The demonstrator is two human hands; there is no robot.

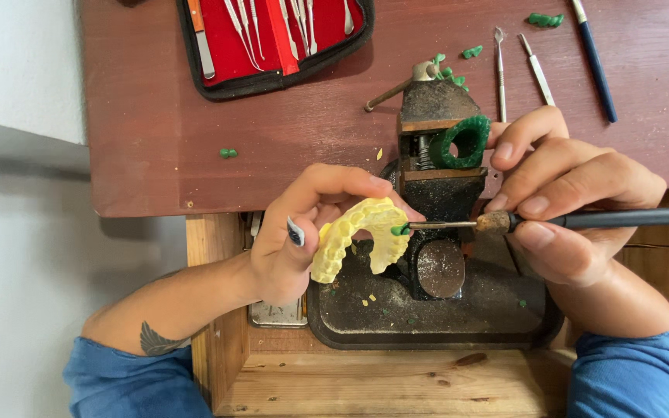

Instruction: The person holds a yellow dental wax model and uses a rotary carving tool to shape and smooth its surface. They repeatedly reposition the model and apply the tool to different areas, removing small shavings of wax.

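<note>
Left hand (303,232) fingers grip yellow dental cast (358,236); right hand (574,209) pinches wax tool (582,220), green wax (400,230) tip touching cast above bench vise (435,255)

A reddish-brown wooden tabletop (156,155) carries an open red-lined tool case (272,42), loose metal carving instruments (537,71), green wax scraps (228,153) and a black iron vise (435,186).

Craft workshop: bench vise (435,193); tool case (272,39)

Red tool case (272,46) cut off by top edge, black tool handle (629,219) cut off at right, elbows out of frame
</note>
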